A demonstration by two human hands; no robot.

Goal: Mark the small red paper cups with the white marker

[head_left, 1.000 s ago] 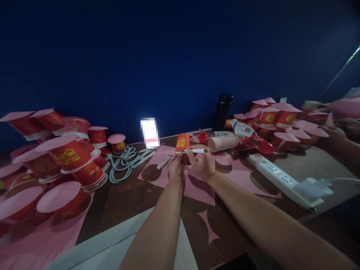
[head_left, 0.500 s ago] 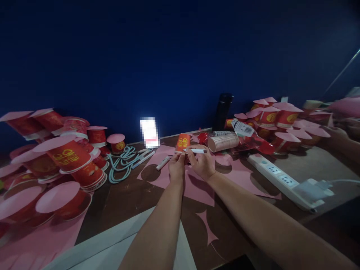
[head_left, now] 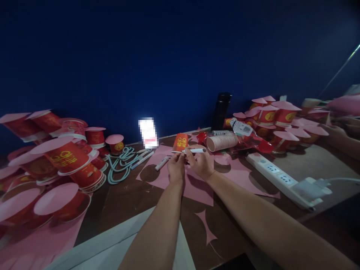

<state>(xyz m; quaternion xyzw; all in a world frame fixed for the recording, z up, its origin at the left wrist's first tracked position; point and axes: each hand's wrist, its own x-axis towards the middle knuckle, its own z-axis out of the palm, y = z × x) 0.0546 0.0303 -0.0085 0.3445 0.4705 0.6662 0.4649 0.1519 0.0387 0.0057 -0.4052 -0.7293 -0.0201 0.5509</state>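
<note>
My left hand (head_left: 176, 167) and my right hand (head_left: 199, 164) meet over a pink paper sheet (head_left: 197, 187) on the dark table. Both are closed. The right fingers hold a white marker (head_left: 194, 150) lying level. The left fingertips pinch at the marker's left end, beside a small red cup (head_left: 180, 142) with gold print; whether they touch the cup I cannot tell. Another white marker (head_left: 162, 163) lies on the pink sheet to the left.
Red cups capped with pink paper discs are piled at the left (head_left: 62, 157) and back right (head_left: 281, 120). Teal scissors (head_left: 120, 165), a sleeve of paper cups (head_left: 222, 142), a black flask (head_left: 221, 111) and a white power strip (head_left: 281, 180) lie around. Another person's arm (head_left: 343, 137) shows at far right.
Both hands stay together with the marker and barely shift. The view has drifted slightly.
</note>
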